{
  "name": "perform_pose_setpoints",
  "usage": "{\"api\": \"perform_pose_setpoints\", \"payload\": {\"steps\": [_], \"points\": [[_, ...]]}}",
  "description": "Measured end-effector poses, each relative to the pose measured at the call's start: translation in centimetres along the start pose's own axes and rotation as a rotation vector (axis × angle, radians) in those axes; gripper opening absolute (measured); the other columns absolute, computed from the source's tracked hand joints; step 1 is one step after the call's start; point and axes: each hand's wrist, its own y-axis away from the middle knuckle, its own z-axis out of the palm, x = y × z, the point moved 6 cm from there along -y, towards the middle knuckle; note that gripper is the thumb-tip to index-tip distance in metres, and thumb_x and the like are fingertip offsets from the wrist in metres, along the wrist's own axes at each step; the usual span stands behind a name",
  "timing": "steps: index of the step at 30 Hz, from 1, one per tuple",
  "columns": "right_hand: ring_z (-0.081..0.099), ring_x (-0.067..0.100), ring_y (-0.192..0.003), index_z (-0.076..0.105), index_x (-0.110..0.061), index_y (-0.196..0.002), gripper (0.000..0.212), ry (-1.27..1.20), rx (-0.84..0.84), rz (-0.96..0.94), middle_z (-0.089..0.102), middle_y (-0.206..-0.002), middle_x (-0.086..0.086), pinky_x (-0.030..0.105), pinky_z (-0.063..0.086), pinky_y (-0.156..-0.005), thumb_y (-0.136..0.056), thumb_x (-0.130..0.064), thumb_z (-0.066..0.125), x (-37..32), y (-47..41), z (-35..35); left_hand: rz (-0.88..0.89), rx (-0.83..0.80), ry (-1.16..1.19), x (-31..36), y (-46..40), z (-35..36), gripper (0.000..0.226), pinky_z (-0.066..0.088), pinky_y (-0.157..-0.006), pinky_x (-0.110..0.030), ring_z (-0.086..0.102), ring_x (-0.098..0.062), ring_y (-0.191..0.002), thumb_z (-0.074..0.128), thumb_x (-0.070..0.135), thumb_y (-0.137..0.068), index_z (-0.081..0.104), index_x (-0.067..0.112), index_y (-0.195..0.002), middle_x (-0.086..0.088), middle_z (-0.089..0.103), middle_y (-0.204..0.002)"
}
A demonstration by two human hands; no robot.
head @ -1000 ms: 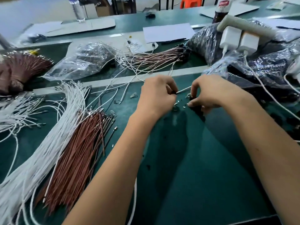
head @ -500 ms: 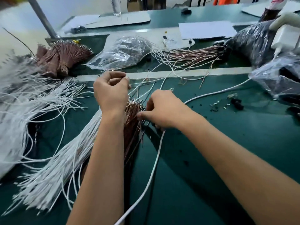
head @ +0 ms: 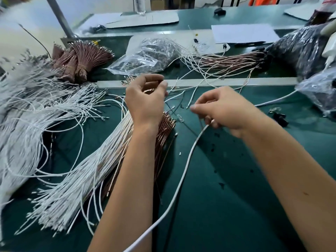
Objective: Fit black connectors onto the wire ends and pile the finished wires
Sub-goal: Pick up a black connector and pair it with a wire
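Over the desk's middle, the left hand curls above the brown wire bundle; what it holds is hidden. The blurred right hand pinches a white wire. Black connectors lie near the right edge.

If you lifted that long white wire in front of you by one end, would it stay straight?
Probably not. The long white wire already curves loosely across the green mat, so it would likely droop. It looks thin, so probably light. Its smooth jacket might slip through the fingers.
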Motion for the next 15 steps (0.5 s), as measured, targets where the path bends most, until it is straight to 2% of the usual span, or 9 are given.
{"api": "perform_pose_setpoints", "payload": {"steps": [3,8,12,15], "points": [[0.054,0.01,-0.047,0.065,-0.014,-0.077,0.019,-0.266,0.149,-0.076,0.064,-0.059,-0.001,0.018,0.039,-0.038,-0.093,-0.01,0.074,1.0,0.6,-3.4,0.023,-0.202,-0.002,0.5,1.3,2.5,0.022,0.062,-0.071,-0.031,0.076,-0.019,-0.077,0.082,0.004,-0.081,0.074,0.014,-0.098,-0.003,0.077,-0.086],[0.059,0.012,-0.054,0.066,-0.009,-0.087,0.01,-0.528,0.316,-0.185,0.07,-0.07,0.004,0.019,0.046,-0.047,-0.096,-0.008,0.07,3.2,1.8,-6.6,0.088,-0.544,-0.132,0.0,5.1,7.9,0.023,0.062,-0.077,-0.03,0.075,-0.019,-0.079,0.085,-0.003,-0.074,0.077,0.008,-0.093,-0.003,0.077,-0.086],[0.061,0.013,-0.058,0.066,-0.009,-0.09,0.008,-0.681,0.348,-0.259,0.07,-0.073,0.004,0.018,0.047,-0.05,-0.095,-0.004,0.069,4.0,2.4,-7.4,0.074,-0.619,-0.147,-0.9,6.1,9.1,0.023,0.059,-0.075,-0.024,0.073,-0.011,-0.075,0.085,-0.005,-0.073,0.078,0.007,-0.091,-0.003,0.077,-0.085],[0.065,0.013,-0.061,0.067,-0.008,-0.091,0.009,-0.749,0.358,-0.367,0.071,-0.076,0.005,0.019,0.05,-0.053,-0.093,-0.001,0.071,3.6,2.8,-7.5,0.036,-0.652,-0.134,-1.4,6.4,9.3,0.024,0.058,-0.073,-0.023,0.072,-0.012,-0.073,0.085,-0.007,-0.073,0.076,0.006,-0.09,-0.006,0.077,-0.083]]}}
